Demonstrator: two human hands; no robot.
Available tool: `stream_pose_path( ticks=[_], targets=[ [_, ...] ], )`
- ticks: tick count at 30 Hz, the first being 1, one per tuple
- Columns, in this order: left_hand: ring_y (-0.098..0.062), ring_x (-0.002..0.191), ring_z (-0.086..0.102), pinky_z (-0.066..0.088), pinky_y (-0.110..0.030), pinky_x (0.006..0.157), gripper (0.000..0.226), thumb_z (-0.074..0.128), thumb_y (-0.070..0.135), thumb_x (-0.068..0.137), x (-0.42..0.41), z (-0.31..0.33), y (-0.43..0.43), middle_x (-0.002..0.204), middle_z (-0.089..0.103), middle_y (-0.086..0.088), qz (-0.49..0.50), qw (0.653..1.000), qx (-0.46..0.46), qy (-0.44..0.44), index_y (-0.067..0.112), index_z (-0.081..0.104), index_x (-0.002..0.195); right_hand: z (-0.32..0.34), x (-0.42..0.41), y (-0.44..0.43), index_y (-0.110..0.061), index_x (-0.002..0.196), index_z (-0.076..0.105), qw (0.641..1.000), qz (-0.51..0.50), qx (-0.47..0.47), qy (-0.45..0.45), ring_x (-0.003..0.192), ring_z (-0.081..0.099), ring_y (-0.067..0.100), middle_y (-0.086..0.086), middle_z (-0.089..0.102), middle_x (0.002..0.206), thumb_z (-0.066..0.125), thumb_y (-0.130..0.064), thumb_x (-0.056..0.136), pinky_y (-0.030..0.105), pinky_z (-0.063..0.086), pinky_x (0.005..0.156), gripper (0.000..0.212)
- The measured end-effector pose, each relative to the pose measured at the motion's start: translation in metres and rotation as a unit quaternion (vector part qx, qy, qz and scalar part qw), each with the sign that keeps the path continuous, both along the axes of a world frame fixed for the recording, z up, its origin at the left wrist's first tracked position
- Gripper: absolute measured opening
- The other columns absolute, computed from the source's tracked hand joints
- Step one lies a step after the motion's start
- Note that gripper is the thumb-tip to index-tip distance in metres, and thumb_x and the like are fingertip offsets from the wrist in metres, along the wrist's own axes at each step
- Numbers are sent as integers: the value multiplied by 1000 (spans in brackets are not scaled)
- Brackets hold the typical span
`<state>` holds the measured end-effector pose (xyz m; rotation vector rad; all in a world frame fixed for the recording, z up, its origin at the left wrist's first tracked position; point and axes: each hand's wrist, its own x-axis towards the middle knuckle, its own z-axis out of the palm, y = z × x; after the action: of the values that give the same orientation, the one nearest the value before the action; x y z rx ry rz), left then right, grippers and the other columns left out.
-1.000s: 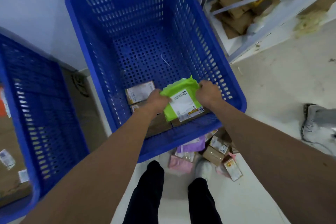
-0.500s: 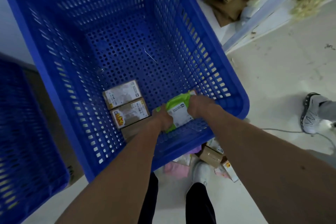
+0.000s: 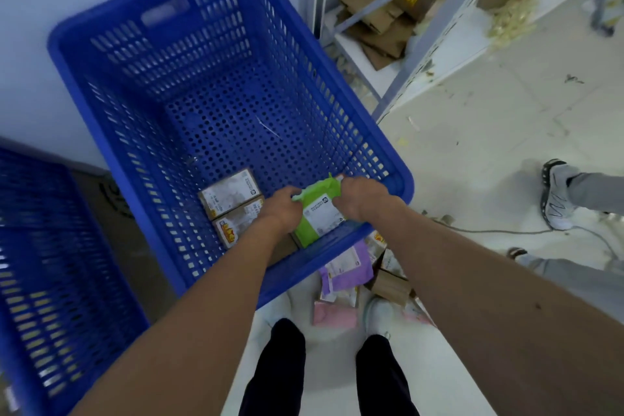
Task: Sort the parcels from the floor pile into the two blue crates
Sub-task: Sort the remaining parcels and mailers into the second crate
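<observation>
Green plastic mailer parcel point(image 3: 317, 216) with a white shipping label was held low inside the large blue perforated plastic crate point(image 3: 84, 54), close to its near wall. The left hand point(image 3: 282, 209) gripped the parcel's left edge with curled fingers. The right hand point(image 3: 363, 196) gripped the upper right corner, also with fingers curled around it. Whether the parcel rested on the crate bottom could not be told.

Just left of the parcel, two brown cardboard boxes with white labels lay side by side on the crate bottom: the farther box point(image 3: 229, 194) and the nearer box point(image 3: 238, 221), which had a yellow and red mark.

A second blue perforated crate point(image 3: 50, 263) stood at the left edge of view.

On the pale floor point(image 3: 472, 152) in front of the near wall, between it and the person's feet, lay the pile: a purple plastic mailer point(image 3: 347, 267), a pink plastic mailer point(image 3: 334, 314) and a small brown cardboard box point(image 3: 391, 285).

At the upper right, a grey metal shelf point(image 3: 398, 94) held flattened brown cardboard point(image 3: 374, 24). Another person's grey sports shoe point(image 3: 557, 196) stood on the floor at the right.
</observation>
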<state>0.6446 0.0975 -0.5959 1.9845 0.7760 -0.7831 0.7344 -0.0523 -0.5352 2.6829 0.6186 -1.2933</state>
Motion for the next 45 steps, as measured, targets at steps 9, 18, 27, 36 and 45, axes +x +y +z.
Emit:
stream_pose_path(
  ticks=[9,18,27,36,45],
  targets=[
    [-29,114,60,51,-37,91,35,45,25,106,-13,113,-6,142,54,-8,-31,998,12,-59,19,52,140,89,-35,-22,-7,119,58,993,-77,64,-64,113,58,36,17,60,127,42,-32,100,39,44,84,36],
    [-25,106,65,51,-48,97,14,50,32,101,-34,207,-63,120,65,-3,-66,989,-30,-130,33,58,112,160,-104,-107,-6,126,53,961,-228,112,-106,113,56,37,17,52,124,39,-34,101,38,42,86,40],
    [-22,100,67,52,-40,91,26,50,31,102,-84,225,-169,104,61,5,-89,979,-56,-176,24,57,126,156,-191,-241,-3,131,49,947,-305,64,-80,115,57,41,22,54,129,37,-44,95,44,49,92,56],
    [-30,105,66,50,-44,99,26,52,36,98,-155,180,-271,113,64,-4,-119,990,-22,-68,29,56,122,121,-250,-383,-5,132,47,942,-328,53,-43,120,53,35,18,52,133,46,-29,100,37,43,94,40],
    [-27,101,69,55,-38,90,30,53,36,100,-200,89,-388,112,62,-2,-120,991,-52,32,24,59,127,32,-278,-491,-5,132,47,926,-374,57,8,118,55,36,19,54,130,51,-39,98,37,44,92,49]
  ],
)
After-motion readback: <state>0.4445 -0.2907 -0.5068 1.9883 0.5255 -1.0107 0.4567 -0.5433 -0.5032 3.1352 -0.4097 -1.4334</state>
